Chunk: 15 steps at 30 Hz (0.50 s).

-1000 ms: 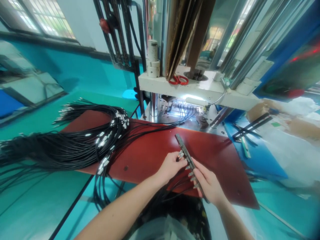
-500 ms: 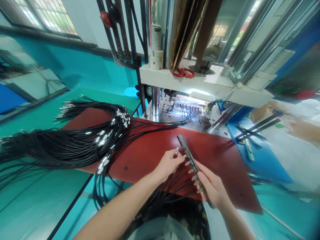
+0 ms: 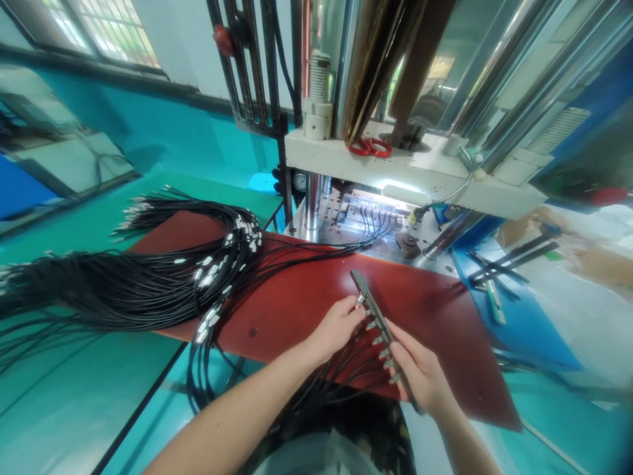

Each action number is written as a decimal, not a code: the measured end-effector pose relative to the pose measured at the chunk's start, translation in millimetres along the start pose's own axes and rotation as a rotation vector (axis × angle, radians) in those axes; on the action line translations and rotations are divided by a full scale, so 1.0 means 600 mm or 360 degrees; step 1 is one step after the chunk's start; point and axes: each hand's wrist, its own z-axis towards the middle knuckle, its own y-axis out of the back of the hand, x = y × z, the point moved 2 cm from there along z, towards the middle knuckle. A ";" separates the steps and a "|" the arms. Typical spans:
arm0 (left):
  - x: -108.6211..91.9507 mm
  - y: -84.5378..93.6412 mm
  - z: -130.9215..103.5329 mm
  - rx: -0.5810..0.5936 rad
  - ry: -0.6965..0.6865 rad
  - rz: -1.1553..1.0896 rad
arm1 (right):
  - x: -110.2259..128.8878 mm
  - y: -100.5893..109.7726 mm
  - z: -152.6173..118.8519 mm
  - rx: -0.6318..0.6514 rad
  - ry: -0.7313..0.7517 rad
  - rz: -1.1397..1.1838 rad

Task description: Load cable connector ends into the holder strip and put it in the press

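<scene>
Head view: a dark bar [image 3: 373, 307] is held aslant over the red board [image 3: 297, 303], near its front edge. Its lower part is grasped by the right hand [image 3: 418, 366], while a small connector [image 3: 360, 301] is pinched in the left hand's [image 3: 339, 326] fingertips against the bar's upper part; whether it is seated cannot be told. Along the bar's left side, a row of connectors [image 3: 383, 353] is already set, their cables hanging below; beyond the pinched one, no connector is seen at the bar's upper end. Farther out, cables are led from a lit mould [image 3: 351, 214] in the press [image 3: 395, 177]. To the left, many cables are laid in bundles [image 3: 123, 290]; whether they are finished cannot be judged.
</scene>
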 end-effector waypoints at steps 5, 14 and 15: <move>0.003 0.018 0.002 -0.0352 0.0023 -0.0313 | -0.006 0.003 -0.001 -0.0114 -0.0064 0.0199; -0.009 0.012 0.001 -0.0050 0.0017 0.0193 | 0.007 -0.005 -0.008 -0.0214 -0.0052 0.0252; -0.009 0.011 0.002 -0.0060 0.0015 0.0205 | 0.006 -0.004 -0.008 -0.0195 -0.0035 0.0227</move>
